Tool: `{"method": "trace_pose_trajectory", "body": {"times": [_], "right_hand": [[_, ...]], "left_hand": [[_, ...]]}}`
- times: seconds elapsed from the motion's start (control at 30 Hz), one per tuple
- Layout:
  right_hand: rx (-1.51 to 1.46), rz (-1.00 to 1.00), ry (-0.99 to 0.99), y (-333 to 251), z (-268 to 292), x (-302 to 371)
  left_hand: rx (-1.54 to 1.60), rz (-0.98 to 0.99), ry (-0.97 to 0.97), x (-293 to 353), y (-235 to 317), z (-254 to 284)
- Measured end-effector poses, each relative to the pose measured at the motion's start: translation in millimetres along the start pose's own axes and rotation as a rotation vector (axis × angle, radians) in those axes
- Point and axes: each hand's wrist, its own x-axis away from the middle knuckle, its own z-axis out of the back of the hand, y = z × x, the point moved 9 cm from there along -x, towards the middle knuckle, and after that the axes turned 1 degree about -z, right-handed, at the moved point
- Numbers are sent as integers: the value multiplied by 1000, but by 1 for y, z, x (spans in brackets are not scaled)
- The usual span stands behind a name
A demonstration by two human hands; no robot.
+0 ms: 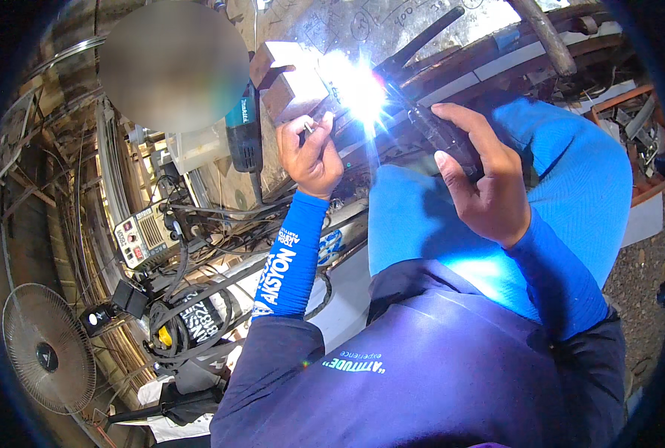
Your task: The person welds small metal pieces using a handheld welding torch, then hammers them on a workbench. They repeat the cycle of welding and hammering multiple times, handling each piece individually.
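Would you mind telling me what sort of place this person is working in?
Most likely a metalworking or welding workshop: a bright white welding arc flares between the left hand and right hand, a grey box-shaped welding machine sits among black cables, and a round standing fan is nearby.

1. A metal workshop: a bright welding arc point(359, 89) flares at upper centre.
2. A welding machine point(144, 237) with coiled cables point(187, 313) sits at left.
3. Metal scrap point(631, 119) lies at upper right; a pedestal fan point(47, 357) stands lower left.
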Motion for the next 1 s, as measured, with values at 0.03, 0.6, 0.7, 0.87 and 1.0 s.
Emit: {"method": "trace_pose_trajectory", "body": {"times": [0.03,0.6,0.7,0.87,1.0], "right_hand": [[-14,-10,0,1,0,-1],[-82,-75,80,6,5,-1],[-56,-64,58,4,4,-1],[-51,-67,24,1,2,-2],[11,25,4,-1,2,-3]], "left_hand": [[-3,-8,4,-1,-1,-1],[39,51,26,-2,-5,-2],[1,31,-16,-3,-2,-3],[0,35,-9,-3,-1,-1],[-30,-73,20,-6,3,-1]]}}
